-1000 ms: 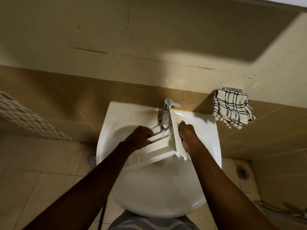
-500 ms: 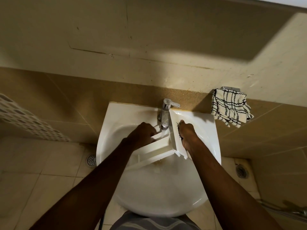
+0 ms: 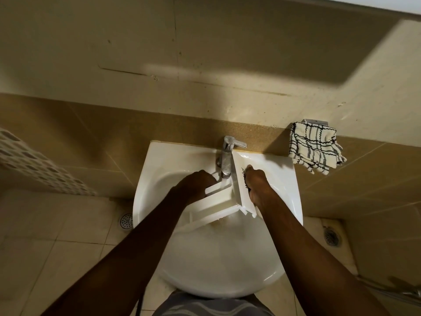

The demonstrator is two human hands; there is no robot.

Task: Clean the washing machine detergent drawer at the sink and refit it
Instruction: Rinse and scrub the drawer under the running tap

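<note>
Drawer: one white detergent drawer (image 3: 214, 209), held over the bowl of the sink, just under the spout of the tap. It is tilted, with its wide front panel at the right and its open compartments towards the left.
Drawer and left hand: the left hand (image 3: 196, 184) is at the far left part of the drawer. Its fingers are curled over a wall of the drawer and grip it.
Drawer and right hand: the right hand (image 3: 257, 185) is on the right face of the front panel. Its fingers are curled together against the panel and the thumb lies at the panel's upper edge, so it holds the panel.
Dark mark: a small dark ragged shape shows between the right hand and the panel; I cannot tell what it is.
Hands, count: two, both on the drawer, one on each side of the tap.
Tap: one chrome tap (image 3: 226, 156), at the far edge of the sink, its lever pointing to the right.
Sink: one white sink (image 3: 218, 270), against the far wall.
Cloth: one checked cloth (image 3: 314, 149), hanging on the wall to the right of the sink, apart from it.
Floor drains: two, one left of the sink (image 3: 126, 221) and one right of it (image 3: 331, 237).
</note>
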